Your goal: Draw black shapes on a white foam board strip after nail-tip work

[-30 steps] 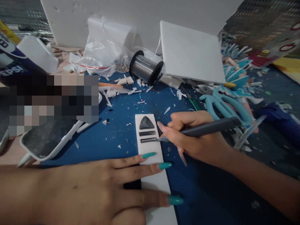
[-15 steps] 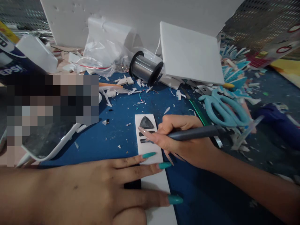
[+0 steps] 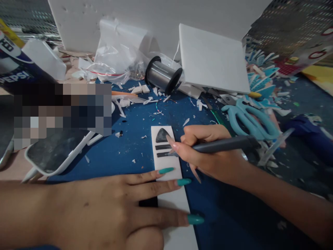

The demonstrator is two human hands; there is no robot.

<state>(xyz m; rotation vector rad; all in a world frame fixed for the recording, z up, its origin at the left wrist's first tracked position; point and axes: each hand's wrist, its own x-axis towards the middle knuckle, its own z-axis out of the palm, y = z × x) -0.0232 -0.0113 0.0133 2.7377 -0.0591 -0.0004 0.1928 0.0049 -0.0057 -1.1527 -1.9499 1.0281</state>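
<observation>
My left hand (image 3: 114, 205), with long teal nails, lies spread across a white foam strip (image 3: 174, 201), fingers stretched flat on it. At the strip's far end are a black rounded triangle (image 3: 162, 135) and two black bars (image 3: 162, 147). My right hand (image 3: 205, 151) is closed round a dark grey pen (image 3: 223, 144), held nearly level. Its front end points left toward the lower bar; whether the tip touches is hard to tell. The right thumb's long nail overlaps the triangle's right edge. Part of a black patch (image 3: 148, 202) shows between the left fingers.
Light-blue scissors (image 3: 249, 119) lie at the right, near a dark blue glue gun (image 3: 309, 139). Behind are a wire spool (image 3: 163, 75), a plastic bag (image 3: 117, 52) and a white foam panel (image 3: 214, 59). A Pepsi bottle (image 3: 20, 66) and white-edged phone-like object (image 3: 54, 152) stand left. Foam scraps litter the blue mat.
My right hand has shifted slightly right, drawing the pen with it, and more of both bars shows. My left hand stays spread on the strip. The view has shifted slightly.
</observation>
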